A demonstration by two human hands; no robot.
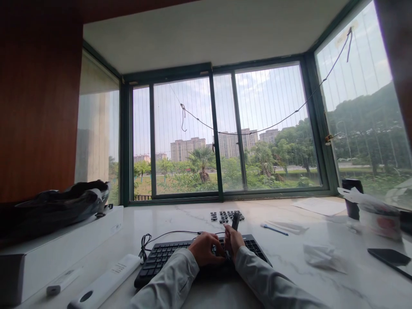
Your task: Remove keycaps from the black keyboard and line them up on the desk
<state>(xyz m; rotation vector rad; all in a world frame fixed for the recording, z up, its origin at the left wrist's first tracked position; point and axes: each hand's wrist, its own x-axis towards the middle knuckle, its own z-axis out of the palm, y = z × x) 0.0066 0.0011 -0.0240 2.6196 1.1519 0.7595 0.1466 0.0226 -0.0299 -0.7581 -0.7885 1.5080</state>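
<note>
A black keyboard (167, 254) lies on the marble-patterned surface, with keycaps in place on its left part and bare key positions (252, 245) on its right. My left hand (206, 249) is over its middle, fingers curled down and thumb near the fingertips; whatever is between them is hidden. Beside it, my right hand (234, 241) is closed around a dark, stick-like tool (236, 220) that sticks up above the fist. The tool's lower end is hidden near the keys. Several loose black keycaps (228, 216) lie in rows behind the keyboard.
A cable (146, 246) runs behind the keyboard. A blue pen-like stick (276, 230), crumpled clear plastic (323, 256) and a phone-like dark slab (391, 259) lie to the right. At left are a white long device (106, 281) and a white box (74, 240) under a black bag (58, 206).
</note>
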